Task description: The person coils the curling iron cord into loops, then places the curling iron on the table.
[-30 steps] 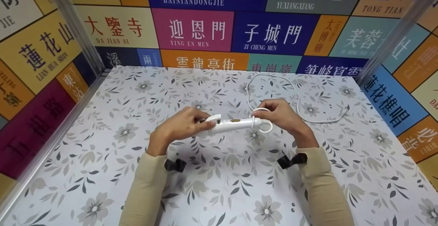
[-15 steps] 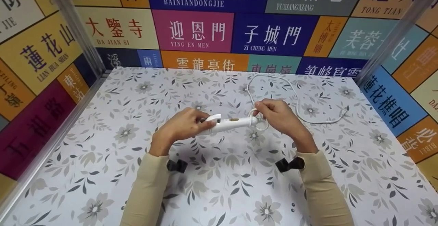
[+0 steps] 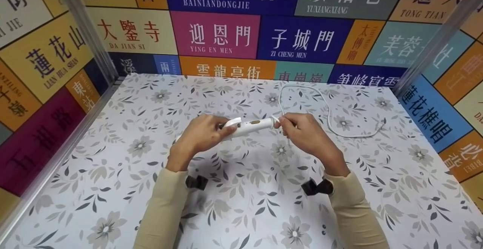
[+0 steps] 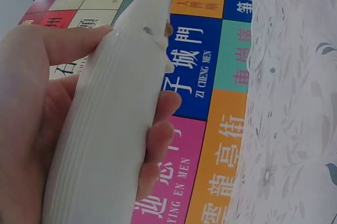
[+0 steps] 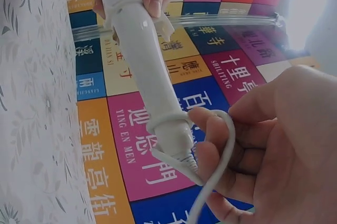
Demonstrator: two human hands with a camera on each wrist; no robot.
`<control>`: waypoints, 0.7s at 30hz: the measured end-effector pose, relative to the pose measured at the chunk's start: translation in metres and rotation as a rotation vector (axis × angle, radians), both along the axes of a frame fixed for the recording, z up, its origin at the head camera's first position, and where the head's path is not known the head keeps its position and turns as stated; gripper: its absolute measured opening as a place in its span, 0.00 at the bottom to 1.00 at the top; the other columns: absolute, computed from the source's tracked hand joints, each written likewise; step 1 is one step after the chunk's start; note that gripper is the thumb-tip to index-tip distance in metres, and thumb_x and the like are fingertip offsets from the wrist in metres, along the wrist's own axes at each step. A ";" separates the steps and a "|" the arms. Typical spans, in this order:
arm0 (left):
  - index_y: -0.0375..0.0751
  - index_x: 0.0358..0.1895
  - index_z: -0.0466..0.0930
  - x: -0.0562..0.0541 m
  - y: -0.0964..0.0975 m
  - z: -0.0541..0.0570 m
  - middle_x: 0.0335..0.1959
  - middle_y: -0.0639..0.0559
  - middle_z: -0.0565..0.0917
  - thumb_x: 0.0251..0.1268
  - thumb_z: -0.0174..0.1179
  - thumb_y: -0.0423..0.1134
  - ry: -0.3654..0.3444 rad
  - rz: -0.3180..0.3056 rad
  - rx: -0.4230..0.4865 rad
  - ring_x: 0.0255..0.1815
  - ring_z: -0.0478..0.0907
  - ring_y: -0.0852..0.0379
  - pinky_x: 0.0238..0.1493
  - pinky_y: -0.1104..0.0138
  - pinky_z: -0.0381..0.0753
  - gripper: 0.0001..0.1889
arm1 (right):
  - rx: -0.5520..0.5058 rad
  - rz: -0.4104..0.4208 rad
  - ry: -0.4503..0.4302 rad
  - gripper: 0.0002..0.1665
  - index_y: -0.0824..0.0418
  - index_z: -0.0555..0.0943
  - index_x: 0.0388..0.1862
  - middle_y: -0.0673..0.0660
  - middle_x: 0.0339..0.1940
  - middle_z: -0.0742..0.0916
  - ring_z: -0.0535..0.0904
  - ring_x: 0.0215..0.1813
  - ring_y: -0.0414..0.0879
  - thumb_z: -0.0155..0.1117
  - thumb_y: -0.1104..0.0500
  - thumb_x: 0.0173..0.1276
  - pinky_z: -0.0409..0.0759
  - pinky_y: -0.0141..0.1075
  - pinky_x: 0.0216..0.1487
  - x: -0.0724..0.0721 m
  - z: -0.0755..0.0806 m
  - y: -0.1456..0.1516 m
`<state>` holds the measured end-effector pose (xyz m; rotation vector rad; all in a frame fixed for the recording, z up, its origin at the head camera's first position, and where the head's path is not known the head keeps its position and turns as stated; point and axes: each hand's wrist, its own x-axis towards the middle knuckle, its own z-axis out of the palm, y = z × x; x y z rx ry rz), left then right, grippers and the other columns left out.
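In the head view a white curling iron (image 3: 247,129) is held above the table, its right end tilted slightly up. My left hand (image 3: 203,132) grips its left part; in the left wrist view the thumb and fingers wrap round the ribbed white body (image 4: 102,124). At the other end my right hand (image 3: 307,134) pinches the white cord (image 3: 280,98). The right wrist view shows a turn of cord (image 5: 168,121) round the handle's end, with another loop (image 5: 227,147) passing over the right fingers. A gold-brown button (image 3: 255,122) faces up on the handle.
The rest of the cord lies in a wide curve on the flower-patterned tablecloth (image 3: 241,211), its plug (image 3: 381,125) at the right. Walls of coloured sign panels (image 3: 215,34) close in the back and both sides, with clear corner strips (image 3: 434,34).
The cord loop hanging by the handle's end has been drawn in. My right hand has moved slightly left, and the curling iron's right end has risen, while my left hand keeps its grip.
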<state>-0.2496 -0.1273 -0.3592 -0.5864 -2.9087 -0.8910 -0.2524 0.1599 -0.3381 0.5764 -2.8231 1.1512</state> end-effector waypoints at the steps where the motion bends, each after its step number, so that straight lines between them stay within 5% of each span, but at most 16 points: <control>1: 0.48 0.42 0.88 0.000 0.000 0.000 0.27 0.53 0.81 0.72 0.56 0.56 0.011 0.009 0.000 0.27 0.72 0.54 0.34 0.63 0.70 0.18 | -0.009 0.003 -0.012 0.19 0.55 0.87 0.37 0.51 0.24 0.80 0.67 0.22 0.42 0.49 0.54 0.79 0.66 0.33 0.24 0.000 0.000 -0.001; 7: 0.48 0.49 0.88 -0.001 0.000 0.001 0.28 0.52 0.83 0.73 0.54 0.57 0.058 0.053 0.003 0.28 0.73 0.53 0.35 0.62 0.70 0.20 | -0.038 0.054 -0.034 0.19 0.58 0.88 0.38 0.56 0.31 0.87 0.72 0.28 0.43 0.51 0.55 0.79 0.71 0.36 0.32 0.000 -0.002 -0.001; 11: 0.47 0.52 0.87 -0.001 0.000 0.001 0.29 0.50 0.85 0.74 0.52 0.56 0.106 0.069 0.023 0.29 0.75 0.52 0.36 0.60 0.73 0.21 | -0.034 0.113 -0.069 0.17 0.60 0.89 0.45 0.56 0.40 0.91 0.84 0.45 0.49 0.52 0.57 0.78 0.79 0.46 0.52 -0.001 -0.004 -0.002; 14: 0.46 0.52 0.87 0.000 -0.001 0.000 0.30 0.48 0.85 0.75 0.51 0.56 0.139 0.080 0.047 0.30 0.76 0.51 0.36 0.59 0.74 0.21 | -0.053 0.178 -0.108 0.16 0.60 0.88 0.49 0.57 0.45 0.91 0.84 0.58 0.54 0.53 0.59 0.77 0.77 0.53 0.62 -0.006 -0.007 0.000; 21: 0.45 0.48 0.88 0.001 -0.004 0.002 0.31 0.48 0.85 0.75 0.51 0.56 0.148 0.068 0.112 0.31 0.75 0.52 0.35 0.61 0.72 0.21 | -0.117 0.317 -0.218 0.18 0.58 0.86 0.56 0.59 0.46 0.91 0.83 0.59 0.52 0.54 0.52 0.79 0.74 0.53 0.66 -0.026 -0.023 0.014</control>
